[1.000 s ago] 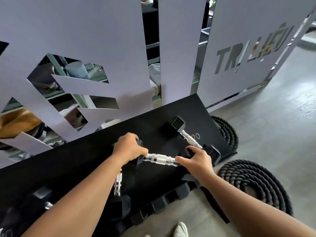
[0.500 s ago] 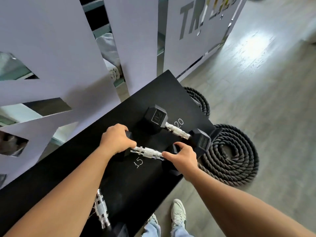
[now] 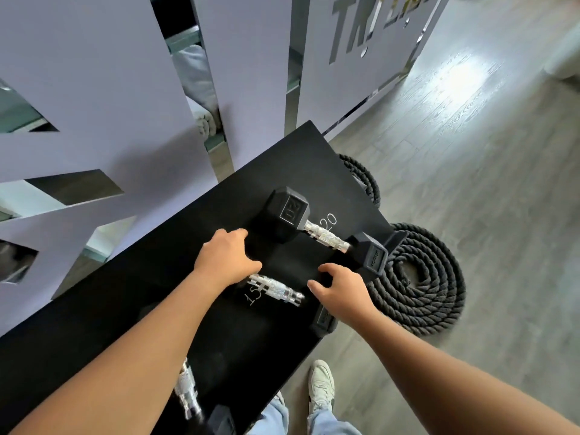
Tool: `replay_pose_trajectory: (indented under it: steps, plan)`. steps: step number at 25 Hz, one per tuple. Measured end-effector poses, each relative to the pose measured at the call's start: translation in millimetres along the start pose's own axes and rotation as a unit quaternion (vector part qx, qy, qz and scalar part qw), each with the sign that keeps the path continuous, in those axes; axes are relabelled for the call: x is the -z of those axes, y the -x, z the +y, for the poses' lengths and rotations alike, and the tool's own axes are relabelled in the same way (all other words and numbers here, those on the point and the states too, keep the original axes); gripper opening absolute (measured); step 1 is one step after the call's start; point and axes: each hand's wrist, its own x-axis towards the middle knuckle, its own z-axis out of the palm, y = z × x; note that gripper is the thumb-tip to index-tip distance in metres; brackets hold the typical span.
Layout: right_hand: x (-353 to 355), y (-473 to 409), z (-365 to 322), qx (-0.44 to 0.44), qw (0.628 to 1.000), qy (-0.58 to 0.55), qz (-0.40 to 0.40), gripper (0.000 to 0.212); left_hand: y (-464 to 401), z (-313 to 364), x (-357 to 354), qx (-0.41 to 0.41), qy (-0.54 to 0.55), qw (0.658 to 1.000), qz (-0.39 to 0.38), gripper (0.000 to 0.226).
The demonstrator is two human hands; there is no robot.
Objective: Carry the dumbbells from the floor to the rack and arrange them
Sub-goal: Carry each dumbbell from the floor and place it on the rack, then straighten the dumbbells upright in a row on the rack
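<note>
Bare rack point(image 3: 131, 312) leftward, seemingly unobstructed

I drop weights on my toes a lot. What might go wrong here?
The 15 dumbbell has its near head past the rack edge, above the shoe; it may slip off. The right hand sits close to the 20 dumbbell, so fingers may get pinched.

1. The rack point(image 3: 175, 309) top is matte black, with white chalked numbers "15" and "20".
2. The dumbbell marked 20 point(image 3: 323, 235) has black hexagonal heads and a silver knurled handle.
3. The dumbbell by the "15" point(image 3: 276, 288) shows the same silver handle and black heads.
4. The coiled rope point(image 3: 420, 277) is black, with a twisted pattern.
5. The floor point(image 3: 486, 152) is grey wood-grain.
6. The partition panels point(image 3: 94, 73) are pale lilac.
7. The shoe point(image 3: 321, 387) is off-white; the trousers point(image 3: 276, 419) are light blue denim.
</note>
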Motion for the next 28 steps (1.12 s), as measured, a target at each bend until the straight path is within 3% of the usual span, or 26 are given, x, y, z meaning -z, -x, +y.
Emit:
replay_pose_trajectory:
  steps: [6,14,24,28]
  plan:
    - [29.7,13.1,-27.8,0.091,0.993,0.048,-0.062,0.063,47.2,-9.1,27.4,0.039,0.008,0.999,0.016,0.073]
    - [46.9,51.4,-86.1,0.238,0.959,0.079,-0.129,0.065,171.9,-42.5,37.7,0.138,0.080,0.985,0.065,0.065]
    - [-39.1,168.5,-175.6,0.388,0.890,0.155,-0.182,0.067,360.2,-154.8,11.7,0.297,0.150,0.932,0.143,0.080]
    - [-93.2,230.7,-212.7,0.417,0.870,0.182,-0.189,0.067,437.4,-209.1,-13.1,0.338,0.170,0.911,0.163,0.073]
